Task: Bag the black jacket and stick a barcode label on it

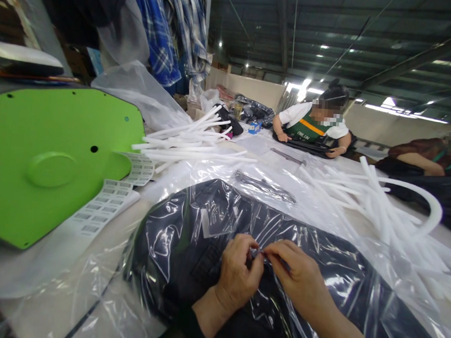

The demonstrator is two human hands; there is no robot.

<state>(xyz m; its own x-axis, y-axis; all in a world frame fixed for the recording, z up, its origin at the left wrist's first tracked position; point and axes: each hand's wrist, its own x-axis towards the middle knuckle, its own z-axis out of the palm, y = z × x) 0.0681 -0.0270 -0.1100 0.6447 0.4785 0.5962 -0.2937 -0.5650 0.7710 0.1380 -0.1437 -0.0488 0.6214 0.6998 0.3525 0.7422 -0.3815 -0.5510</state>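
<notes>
A black item (156, 272), perhaps a garment or bag, lies flat in front of me inside a clear plastic bag (320, 248). Over its middle, my left hand (239, 270) is closed, thumb and fingers pinching a gathered bit of the plastic. My right hand (295, 272) meets it there, its fingertips pinched on the same spot. Folds in the film run out from the fingertips. A small greyish bit shows between the two hands, too little to make out. A pale rectangular slip (210, 224) shows through the plastic just beyond my left hand.
At left stands a green machine panel (25, 160), with a strip of printed labels (103, 204) beside it. White foam rods (188, 143) lie beyond the bag, and more rods (392, 216) at right. Across the table a person (309, 126) handles a black item; another person (419, 157) is at far right.
</notes>
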